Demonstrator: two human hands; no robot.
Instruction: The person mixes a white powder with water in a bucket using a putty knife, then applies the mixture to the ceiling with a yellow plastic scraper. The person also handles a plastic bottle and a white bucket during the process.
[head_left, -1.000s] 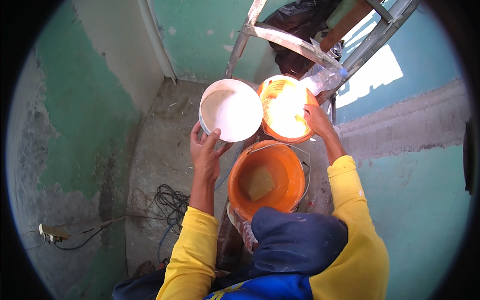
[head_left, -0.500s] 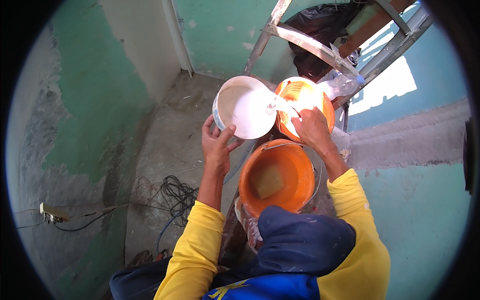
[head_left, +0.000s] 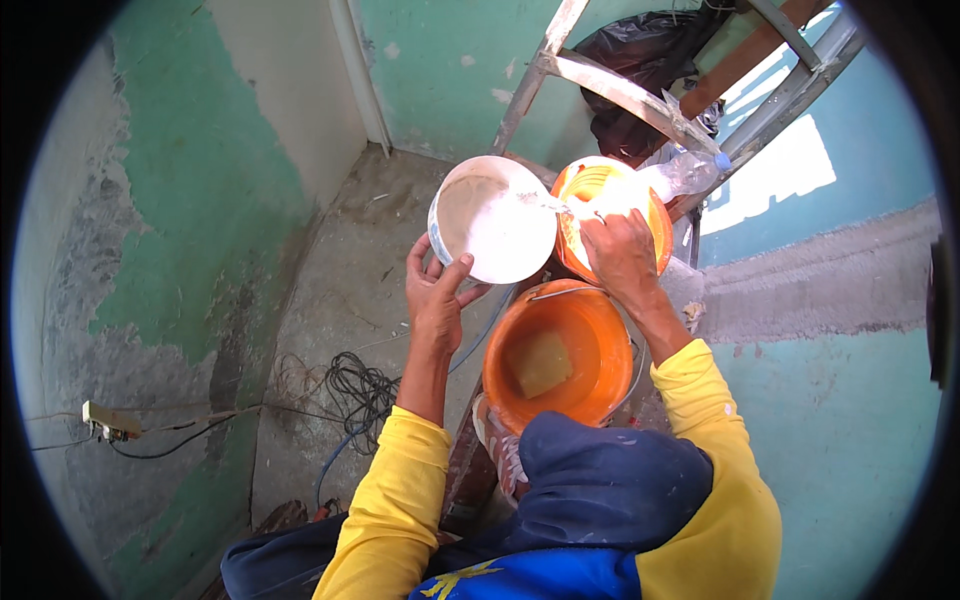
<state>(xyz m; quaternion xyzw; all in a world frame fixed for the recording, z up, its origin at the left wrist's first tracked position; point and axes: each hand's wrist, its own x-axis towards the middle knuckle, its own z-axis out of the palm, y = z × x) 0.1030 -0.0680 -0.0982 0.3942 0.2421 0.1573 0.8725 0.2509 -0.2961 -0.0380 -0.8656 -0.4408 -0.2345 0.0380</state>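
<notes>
My left hand (head_left: pixel 437 292) grips a round white tub (head_left: pixel 445 215) by its near-left side, thumb at the rim and fingers beneath. The tub is tilted toward me, with whitish residue inside. My right hand (head_left: pixel 622 252) is closed over the far orange bucket (head_left: pixel 660 232), beside the tub. A white-smeared hand tool (head_left: pixel 558 206) reaches from that hand to the tub's right rim; glare hides its exact shape. Closer to me stands a second orange bucket (head_left: pixel 497 345) with a wire handle, holding cloudy liquid and a pale yellowish block (head_left: pixel 541 364).
A clear plastic bottle (head_left: pixel 685 175) lies against the far bucket. Behind it are a paint-marked ladder (head_left: pixel 620 90) and a black plastic bag (head_left: pixel 622 45). Tangled black cable (head_left: pixel 358 395) lies on the floor at left, and a socket box (head_left: pixel 110 420) hangs on wires near the wall.
My right hand has shifted slightly, drawing the tool back from over the tub toward the far bucket. The tub has barely moved, still in my left hand.
</notes>
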